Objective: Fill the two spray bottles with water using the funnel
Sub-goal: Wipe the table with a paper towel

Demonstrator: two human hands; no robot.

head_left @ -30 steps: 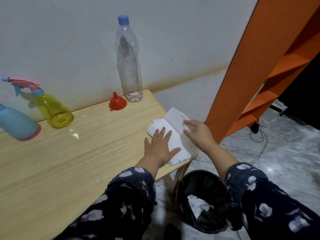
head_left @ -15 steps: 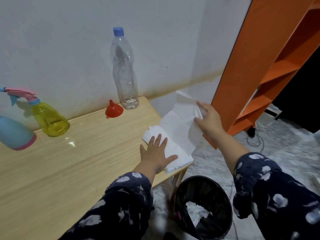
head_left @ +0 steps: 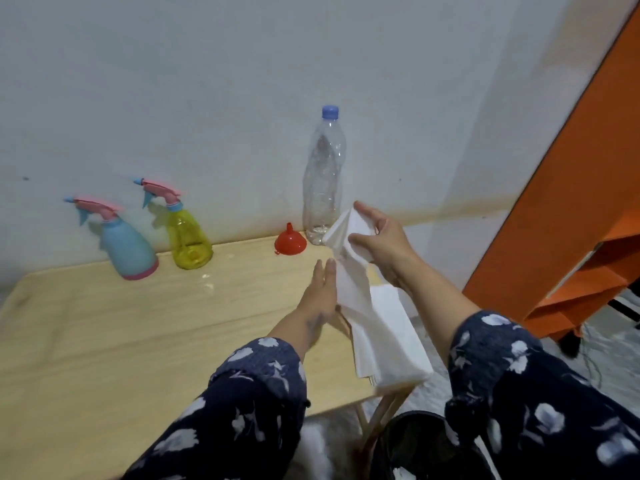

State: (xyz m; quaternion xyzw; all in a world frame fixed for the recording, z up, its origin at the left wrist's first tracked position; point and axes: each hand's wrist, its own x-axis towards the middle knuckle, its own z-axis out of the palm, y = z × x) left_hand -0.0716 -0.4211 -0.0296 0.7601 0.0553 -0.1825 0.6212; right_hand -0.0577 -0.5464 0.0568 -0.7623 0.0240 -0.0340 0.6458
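On the wooden table (head_left: pixel 104 341) stand the blue spray bottle (head_left: pixel 128 247) and the yellow spray bottle (head_left: pixel 188 242), both upright, nozzles pointing left. The funnel (head_left: pixel 290 241) sits spout up beside the water bottle (head_left: pixel 323 181). The right hand (head_left: pixel 379 242) pinches a tissue (head_left: pixel 349 271) (the left hand (head_left: pixel 320 292) is flat and empty); swinging it could topple the light bottle.

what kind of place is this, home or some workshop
Most likely a room in a home, not a workshop. A small wooden table stands against a plain painted wall, an orange shelf unit sits beside it, and the floor looks like marble tile.
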